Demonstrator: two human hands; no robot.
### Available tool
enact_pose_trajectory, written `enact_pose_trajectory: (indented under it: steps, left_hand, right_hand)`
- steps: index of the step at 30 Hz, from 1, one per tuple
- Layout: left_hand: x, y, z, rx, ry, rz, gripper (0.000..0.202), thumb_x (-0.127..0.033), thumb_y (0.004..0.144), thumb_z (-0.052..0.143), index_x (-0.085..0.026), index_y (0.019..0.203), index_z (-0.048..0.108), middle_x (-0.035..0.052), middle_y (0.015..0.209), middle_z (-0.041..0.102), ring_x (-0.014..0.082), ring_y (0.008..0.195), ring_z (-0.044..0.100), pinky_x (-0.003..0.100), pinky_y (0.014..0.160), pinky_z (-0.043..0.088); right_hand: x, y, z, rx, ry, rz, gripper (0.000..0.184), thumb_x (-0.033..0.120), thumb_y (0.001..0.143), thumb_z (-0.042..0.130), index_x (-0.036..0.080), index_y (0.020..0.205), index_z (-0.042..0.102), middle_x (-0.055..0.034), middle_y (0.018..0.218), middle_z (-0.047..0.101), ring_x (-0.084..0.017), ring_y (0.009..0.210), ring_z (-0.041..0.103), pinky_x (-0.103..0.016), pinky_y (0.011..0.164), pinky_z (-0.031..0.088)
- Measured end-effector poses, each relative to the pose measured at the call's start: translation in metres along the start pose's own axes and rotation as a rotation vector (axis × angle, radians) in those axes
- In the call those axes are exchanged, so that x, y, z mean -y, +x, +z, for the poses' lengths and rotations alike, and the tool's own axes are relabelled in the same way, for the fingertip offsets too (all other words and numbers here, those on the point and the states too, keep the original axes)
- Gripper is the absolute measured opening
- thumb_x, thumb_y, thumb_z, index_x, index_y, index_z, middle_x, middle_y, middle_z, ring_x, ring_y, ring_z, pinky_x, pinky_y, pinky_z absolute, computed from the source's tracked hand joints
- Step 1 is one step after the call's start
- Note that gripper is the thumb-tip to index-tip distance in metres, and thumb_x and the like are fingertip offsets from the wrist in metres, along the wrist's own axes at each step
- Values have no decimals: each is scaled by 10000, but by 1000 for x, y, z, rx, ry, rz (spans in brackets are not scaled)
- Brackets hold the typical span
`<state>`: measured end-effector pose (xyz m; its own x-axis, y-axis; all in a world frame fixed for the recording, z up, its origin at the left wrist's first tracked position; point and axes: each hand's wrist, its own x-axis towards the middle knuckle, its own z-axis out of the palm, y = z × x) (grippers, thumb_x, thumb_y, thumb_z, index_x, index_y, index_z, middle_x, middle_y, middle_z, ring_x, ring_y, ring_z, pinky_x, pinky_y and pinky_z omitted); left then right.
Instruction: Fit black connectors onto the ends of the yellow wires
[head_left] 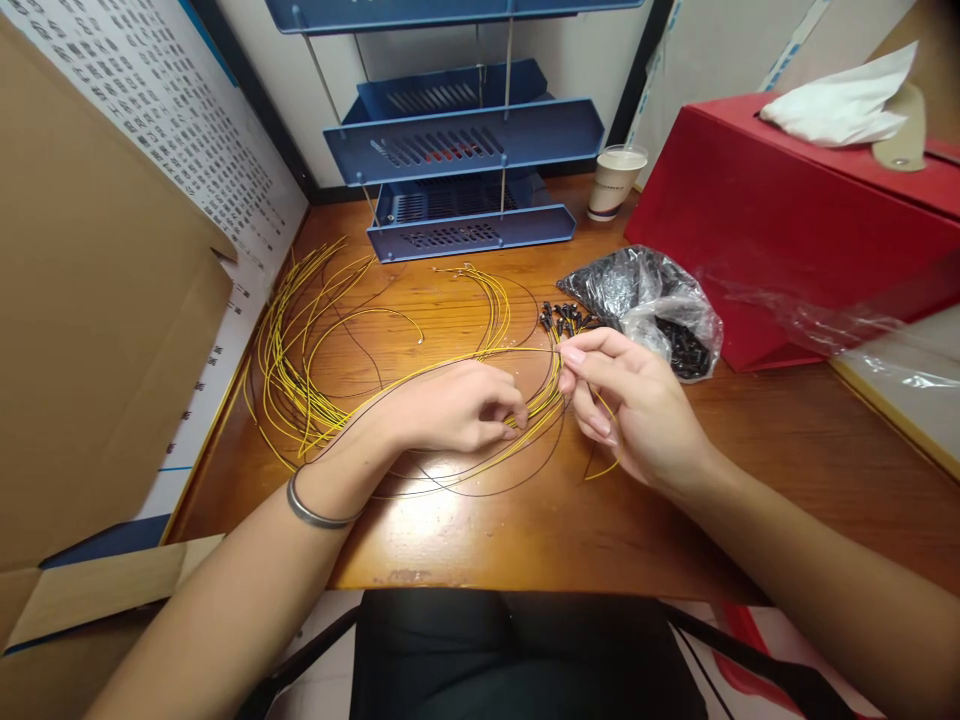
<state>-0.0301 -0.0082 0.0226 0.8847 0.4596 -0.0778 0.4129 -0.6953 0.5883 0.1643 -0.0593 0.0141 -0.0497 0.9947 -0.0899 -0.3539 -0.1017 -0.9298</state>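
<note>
My right hand pinches a thin yellow wire between thumb and fingertips, and a loose yellow end hangs below the palm. My left hand lies over the wires with its fingers curled in; whether anything is inside them is hidden. A bundle of yellow and black wires runs beneath both hands, its ends fitted with small black connectors. Behind my right hand sits a clear plastic bag full of small black parts. Further left lies a large looped coil of yellow and black wires.
Blue stacked trays stand at the back of the wooden table, with a paper cup beside them. A red box with white tissue is at the right. Cardboard borders the left side.
</note>
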Motion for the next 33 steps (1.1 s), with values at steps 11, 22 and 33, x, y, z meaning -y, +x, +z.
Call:
enact_pose_trajectory:
  steps: [11,22,33]
  left_hand:
    - [12,4,2,-140,-265,-40,127,-229,928,599,-152,883,688,26,868,679,125,791,595,228,750,447]
    - [3,0,-7,-362,-643,-195,169,-305,887,665,-144,836,657,-34,648,581,73,557,502,202,559,398]
    - [9,3,-1,-498,-812,-208,223,-344,808,756,-140,820,667,-24,648,597,67,533,503,197,519,396]
  right_hand:
    - [1,-3,-1,14,13,-7,126,239,827,711,169,802,609,27,656,631,-38,304,371,-161,276,237]
    - [4,-3,0,35,39,-12,147,263,804,734,174,796,617,35,626,618,-34,303,369,-162,283,243]
    - [1,-2,-2,81,2,4,174,285,819,747,169,842,620,32,658,633,-35,323,396,-161,293,268]
